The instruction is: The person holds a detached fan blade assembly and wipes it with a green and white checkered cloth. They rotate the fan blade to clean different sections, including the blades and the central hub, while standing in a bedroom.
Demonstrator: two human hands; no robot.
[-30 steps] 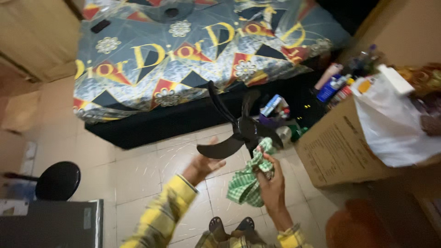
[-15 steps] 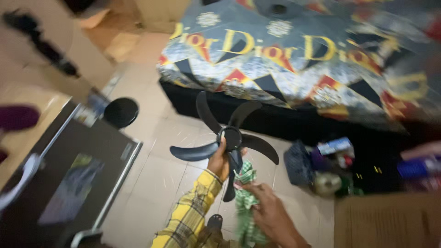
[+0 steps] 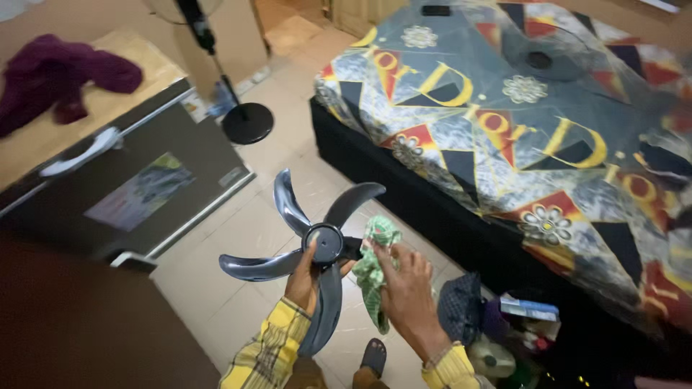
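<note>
A dark plastic fan blade (image 3: pixel 324 245) with several curved vanes is held up in front of me. My left hand (image 3: pixel 303 277) grips it at the round hub, thumb on the hub's face. My right hand (image 3: pixel 407 292) holds a green-and-white checked cloth (image 3: pixel 375 263) pressed against the blade's right side near the hub. Both arms wear yellow plaid sleeves.
A bed with a patterned grey, red and yellow cover (image 3: pixel 519 122) fills the right side. A dark chest-like appliance (image 3: pixel 137 191) stands at left, a purple garment (image 3: pixel 58 75) on a surface behind it. A fan stand's round base (image 3: pixel 247 122) sits on the tiled floor. Clutter (image 3: pixel 504 324) lies by the bed.
The view has swung left, so the bed now sits at right and the appliance at left. My left hand keeps the hub; my right hand has brought the cloth up against the blade.
</note>
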